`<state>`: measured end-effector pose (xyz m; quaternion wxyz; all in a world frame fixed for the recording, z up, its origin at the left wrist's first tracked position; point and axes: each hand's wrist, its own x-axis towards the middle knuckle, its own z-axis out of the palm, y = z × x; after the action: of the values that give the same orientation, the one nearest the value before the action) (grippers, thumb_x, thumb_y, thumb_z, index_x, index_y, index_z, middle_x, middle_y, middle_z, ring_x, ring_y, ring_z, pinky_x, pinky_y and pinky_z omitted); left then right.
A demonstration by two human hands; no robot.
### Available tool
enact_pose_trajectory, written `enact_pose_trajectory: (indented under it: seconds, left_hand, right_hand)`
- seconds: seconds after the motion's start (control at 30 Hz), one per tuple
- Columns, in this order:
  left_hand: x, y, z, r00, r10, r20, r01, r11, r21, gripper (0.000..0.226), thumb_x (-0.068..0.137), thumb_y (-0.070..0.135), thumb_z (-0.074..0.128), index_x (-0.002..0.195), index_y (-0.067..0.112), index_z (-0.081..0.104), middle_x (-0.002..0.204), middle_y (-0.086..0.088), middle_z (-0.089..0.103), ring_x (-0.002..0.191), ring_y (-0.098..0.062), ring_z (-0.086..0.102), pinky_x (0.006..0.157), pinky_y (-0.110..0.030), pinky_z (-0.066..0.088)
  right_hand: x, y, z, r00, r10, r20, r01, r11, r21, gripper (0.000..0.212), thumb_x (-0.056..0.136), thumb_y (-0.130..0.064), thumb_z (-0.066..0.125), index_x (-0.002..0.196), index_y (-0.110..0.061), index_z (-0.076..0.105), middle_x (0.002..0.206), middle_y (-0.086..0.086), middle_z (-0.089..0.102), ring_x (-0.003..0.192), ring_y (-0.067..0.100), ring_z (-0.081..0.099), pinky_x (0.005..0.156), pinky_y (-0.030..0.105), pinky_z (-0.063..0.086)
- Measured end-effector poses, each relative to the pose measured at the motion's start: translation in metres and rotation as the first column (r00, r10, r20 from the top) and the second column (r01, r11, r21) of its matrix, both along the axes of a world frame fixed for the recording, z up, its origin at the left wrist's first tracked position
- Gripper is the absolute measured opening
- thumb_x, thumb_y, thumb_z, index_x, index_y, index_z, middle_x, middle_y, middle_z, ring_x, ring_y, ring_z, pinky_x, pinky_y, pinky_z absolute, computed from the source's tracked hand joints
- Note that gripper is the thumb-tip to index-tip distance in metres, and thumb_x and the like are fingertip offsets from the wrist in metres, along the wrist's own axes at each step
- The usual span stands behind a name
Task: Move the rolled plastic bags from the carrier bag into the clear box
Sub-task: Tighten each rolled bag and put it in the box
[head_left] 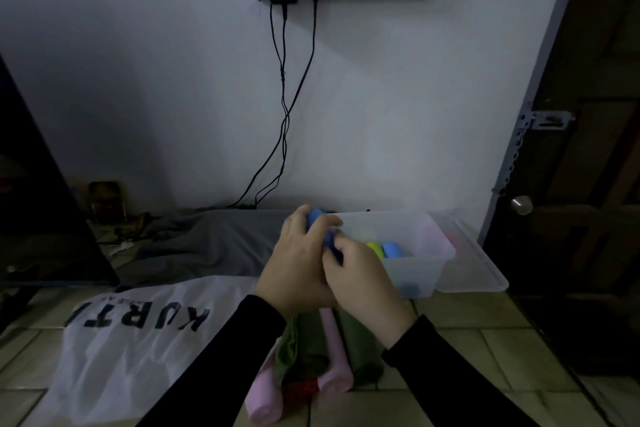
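Observation:
Both hands hold one blue rolled plastic bag (317, 220) just left of the clear box (415, 270). My left hand (298, 260) grips its upper part, and my right hand (360, 274) grips its lower end. Inside the box lie a yellow-green roll (375, 248) and a light blue roll (393, 250). The white carrier bag (131, 343), printed KURTI, lies flat on the tiled floor at the left. Below my wrists lie pink rolls (334, 350), a dark green bag (304, 347) and something red (301, 392).
The box's clear lid (474, 270) lies under and right of the box. A grey cloth (207, 243) covers the floor behind. Cables (284, 114) hang from wall sockets. A dark door (571, 218) stands right, a dark panel (41, 218) left.

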<state>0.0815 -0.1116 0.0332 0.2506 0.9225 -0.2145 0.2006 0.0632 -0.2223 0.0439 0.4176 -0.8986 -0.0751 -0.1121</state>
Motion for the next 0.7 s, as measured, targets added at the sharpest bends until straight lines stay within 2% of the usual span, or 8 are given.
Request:
enact_pose_trajectory:
  seconds: [0.1,0.2,0.33,0.4,0.43,0.57,0.63,0.7]
  left_hand:
    - [0.000,0.001,-0.001,0.993,-0.116,0.022,0.116,0.993,0.018,0.091,0.043,0.054,0.076,0.124,0.033,0.040,0.131,0.000,0.039,0.133,-0.022,0.031,0.102,-0.038,0.042]
    - [-0.002,-0.004,0.005,0.980,-0.190,0.065,0.196,0.976,-0.098,0.089,0.039,0.045,0.082,0.119,0.031,0.045,0.125,0.005,0.041,0.126,-0.019,0.040,0.098,-0.037,0.044]
    - [0.001,-0.006,0.008,0.952,-0.304,0.038,0.296,0.881,-0.369,0.084,0.043,0.036,0.082,0.117,0.035,0.044,0.119,0.008,0.047,0.114,-0.020,0.050,0.094,-0.046,0.046]
    - [0.002,-0.011,0.009,0.924,-0.379,-0.041,0.299,0.788,-0.538,0.083,0.045,0.031,0.082,0.119,0.032,0.044,0.119,0.000,0.051,0.108,-0.025,0.055,0.087,-0.049,0.051]
    - [0.001,-0.014,0.008,0.907,-0.417,-0.061,0.300,0.741,-0.601,0.083,0.047,0.027,0.082,0.120,0.028,0.044,0.119,-0.003,0.051,0.106,-0.024,0.057,0.083,-0.046,0.054]
    - [0.002,-0.025,0.000,0.898,-0.430,-0.091,0.266,0.697,-0.666,0.088,0.049,0.029,0.082,0.127,0.030,0.040,0.122,-0.003,0.049,0.099,-0.008,0.060,0.072,-0.021,0.053]
    - [0.006,-0.026,-0.004,0.864,-0.476,-0.164,0.253,0.693,-0.675,0.097,0.050,0.037,0.085,0.134,0.036,0.035,0.129,0.000,0.046,0.105,-0.003,0.059,0.078,-0.019,0.052]
    - [0.014,-0.026,-0.010,0.823,-0.513,-0.245,0.251,0.715,-0.652,0.109,0.051,0.052,0.085,0.142,0.041,0.026,0.141,0.009,0.038,0.120,0.001,0.051,0.090,-0.020,0.050]
  right_hand:
    - [0.006,-0.007,0.003,0.993,-0.004,-0.119,0.019,0.991,0.133,0.027,0.097,-0.025,0.046,0.106,-0.005,0.061,0.097,0.016,0.068,0.093,0.028,0.064,0.071,0.030,0.044]
    - [0.010,-0.016,0.011,0.955,0.074,-0.287,0.059,0.902,0.427,0.032,0.094,-0.040,0.053,0.097,-0.012,0.068,0.093,0.010,0.071,0.089,0.024,0.068,0.084,0.042,0.056]
    - [0.017,-0.025,0.015,0.876,0.201,-0.439,0.139,0.765,0.629,0.050,0.084,-0.054,0.061,0.098,-0.006,0.067,0.099,0.014,0.073,0.091,0.030,0.070,0.087,0.048,0.055]
    - [0.021,-0.029,0.016,0.839,0.313,-0.446,0.168,0.630,0.758,0.048,0.084,-0.050,0.063,0.102,-0.005,0.067,0.102,0.016,0.072,0.094,0.031,0.070,0.090,0.049,0.054]
    - [0.022,-0.031,0.018,0.823,0.363,-0.437,0.186,0.554,0.812,0.044,0.085,-0.046,0.064,0.102,-0.005,0.067,0.102,0.016,0.072,0.093,0.031,0.070,0.089,0.047,0.054]
    - [0.025,-0.037,0.013,0.770,0.487,-0.412,0.241,0.375,0.895,0.040,0.085,-0.038,0.064,0.111,-0.008,0.066,0.113,0.017,0.069,0.099,0.029,0.068,0.083,0.041,0.056]
    - [0.030,-0.040,0.003,0.763,0.495,-0.416,0.263,0.350,0.899,0.043,0.087,-0.037,0.062,0.120,-0.010,0.062,0.119,0.016,0.067,0.109,0.029,0.065,0.087,0.041,0.055]
    - [0.033,-0.045,-0.006,0.783,0.471,-0.407,0.265,0.340,0.902,0.040,0.090,-0.036,0.058,0.121,-0.010,0.061,0.116,0.017,0.068,0.107,0.029,0.065,0.086,0.040,0.055]
